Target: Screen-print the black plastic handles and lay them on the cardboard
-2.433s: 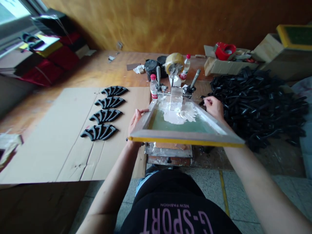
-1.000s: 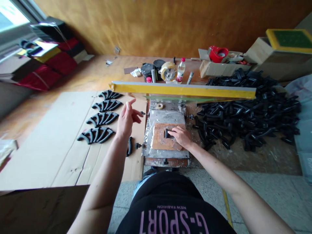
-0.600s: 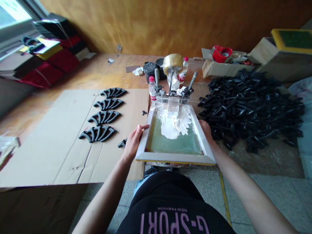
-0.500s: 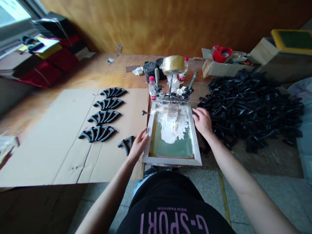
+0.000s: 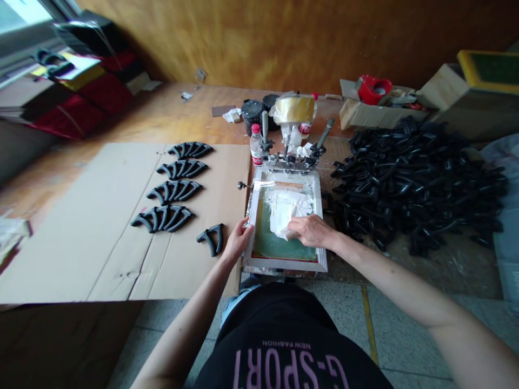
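Observation:
A silkscreen frame (image 5: 286, 265) with a green mesh lies in front of me, smeared with thick white ink (image 5: 279, 208). My left hand (image 5: 240, 237) grips the left side of its rim, thumb on top. Over the mesh, my right hand (image 5: 310, 229) is closed round a small squeegee (image 5: 290, 233), which is mostly hidden by fingers and ink. The squeegee touches the lower part of the white patch. Behind the frame stands a metal hinge clamp (image 5: 287, 161) with upright rods. A pair of black curved handles (image 5: 211, 239) lies left of my left hand.
Several rows of black curved handles (image 5: 164, 217) rest on cardboard (image 5: 93, 216) at left. A large heap of black parts (image 5: 413, 178) covers the right side. Bottles (image 5: 256, 145), black tubs (image 5: 252, 113) and a tape roll (image 5: 295, 109) stand behind the clamp.
My right hand has moved left from the frame's right edge onto the mesh and taken the squeegee, drawing it towards me through the ink. My left hand stays at the left rim.

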{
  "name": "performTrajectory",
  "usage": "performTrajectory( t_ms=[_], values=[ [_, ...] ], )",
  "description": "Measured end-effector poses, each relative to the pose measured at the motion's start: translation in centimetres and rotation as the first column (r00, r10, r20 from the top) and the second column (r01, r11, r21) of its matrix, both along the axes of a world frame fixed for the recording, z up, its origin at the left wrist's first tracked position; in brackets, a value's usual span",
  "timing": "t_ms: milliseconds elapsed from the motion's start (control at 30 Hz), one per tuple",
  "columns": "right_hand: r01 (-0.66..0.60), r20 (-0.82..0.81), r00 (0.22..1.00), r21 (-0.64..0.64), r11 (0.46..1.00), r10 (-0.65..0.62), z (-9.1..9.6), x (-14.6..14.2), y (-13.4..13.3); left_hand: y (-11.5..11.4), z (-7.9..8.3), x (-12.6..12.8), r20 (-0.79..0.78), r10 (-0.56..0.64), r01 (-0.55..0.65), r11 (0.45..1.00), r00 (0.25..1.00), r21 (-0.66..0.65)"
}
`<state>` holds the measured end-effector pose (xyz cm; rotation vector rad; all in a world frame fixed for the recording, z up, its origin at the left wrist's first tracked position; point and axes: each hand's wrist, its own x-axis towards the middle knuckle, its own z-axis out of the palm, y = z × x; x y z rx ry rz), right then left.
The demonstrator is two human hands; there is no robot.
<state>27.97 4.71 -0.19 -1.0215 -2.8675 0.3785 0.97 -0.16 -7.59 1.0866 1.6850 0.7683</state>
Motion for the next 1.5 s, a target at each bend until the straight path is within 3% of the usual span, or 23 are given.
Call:
performTrajectory(
  t_ms=[133, 267, 333, 400, 533, 667, 733, 800, 933, 1000, 1067, 1133, 1167, 1233, 1300, 1367, 1433, 1500],
  values=[
    [0.171, -0.128, 0.979, 0.095, 0.981, -0.158, -0.9, -0.3, -0.1, 0.0, 0.2, 0.0, 0.029, 0.024, -0.024, 1.0, 0.999, 0.01],
    [0.093, -0.15, 0.986, 0.135, 0.986, -0.072, -2.8, -0.3, -2.2, -0.1, 0.2, 0.0, 0.086, 0.022, -0.023, 1.0, 0.996, 0.019],
    [0.094, -0.168, 0.983, 0.095, 0.991, -0.077, -2.6, -0.4, -2.2, -0.1, 0.5, 0.0, 0.099, 0.025, -0.027, 1.0, 0.995, 0.016],
    [0.194, -0.219, 0.96, 0.066, 0.979, -0.175, -1.3, -0.9, -0.5, -0.1, 1.4, 0.0, 0.1, 0.032, -0.032, 0.999, 0.994, 0.002],
    [0.437, -0.331, 0.856, 0.051, 0.898, -0.398, 2.7, -1.0, 5.7, -0.1, 5.4, -0.1, 0.131, 0.029, -0.033, 0.999, 0.991, 0.029],
    [0.669, -0.473, 0.667, 0.041, 0.742, -0.576, 5.2, 3.7, 9.6, 1.2, 10.9, 0.7, 0.292, 0.039, -0.09, 0.983, 0.956, 0.163],
    [0.751, -0.502, 0.57, -0.005, 0.661, -0.651, 4.6, 6.4, 9.5, 2.7, 13.4, 1.6, 0.395, 0.049, -0.18, 0.936, 0.917, 0.302],
    [0.76, -0.445, 0.565, -0.047, 0.648, -0.695, 2.5, 7.7, 8.1, 4.8, 15.7, 2.7, 0.476, 0.029, -0.257, 0.87, 0.879, 0.421],
    [0.615, -0.26, 0.748, -0.072, 0.785, -0.61, -3.3, 5.2, 3.8, 8.1, 18.2, 4.4, 0.565, 0.009, -0.312, 0.841, 0.825, 0.442],
    [0.554, -0.137, 0.82, -0.053, 0.831, -0.556, -5.1, 2.9, 2.1, 7.7, 17.5, 5.1, 0.604, 0.057, -0.374, 0.83, 0.795, 0.414],
    [0.567, -0.04, 0.821, -0.057, 0.822, -0.569, -5.4, 0.8, 0.8, 5.6, 15.2, 6.0, 0.62, 0.093, -0.344, 0.89, 0.779, 0.3],
    [0.616, -0.017, 0.785, -0.082, 0.784, -0.619, -4.8, -1.1, -0.6, 2.4, 12.0, 7.1, 0.604, 0.077, -0.129, 0.991, 0.793, 0.043],
    [0.624, -0.035, 0.777, -0.093, 0.776, -0.629, -4.4, -2.0, -1.5, 0.7, 10.3, 7.7, 0.598, 0.05, 0.03, 0.992, 0.8, -0.124],
    [0.554, -0.113, 0.819, -0.105, 0.826, -0.563, -3.6, -3.6, -3.1, -2.4, 7.4, 8.6, 0.634, 0.1, 0.117, 0.95, 0.767, -0.29],
    [0.364, -0.204, 0.902, -0.115, 0.924, -0.38, -3.4, -4.3, -4.0, -4.2, 5.4, 8.4, 0.655, 0.211, 0.029, 0.941, 0.726, -0.336],
    [0.235, -0.253, 0.933, -0.105, 0.966, -0.255, -3.8, -2.9, -3.2, -4.7, 4.1, 6.1, 0.61, 0.294, -0.11, 0.941, 0.736, -0.32],
    [0.331, -0.215, 0.918, -0.048, 0.942, -0.333, -4.6, 0.7, -0.7, -4.5, 2.9, 1.8, 0.466, 0.353, -0.242, 0.928, 0.811, -0.283],
    [0.514, -0.07, 0.857, 0.07, 0.855, -0.51, -5.6, 5.5, 2.6, -4.5, 1.4, -3.7, 0.231, 0.441, -0.38, 0.886, 0.867, -0.265]
  ],
)
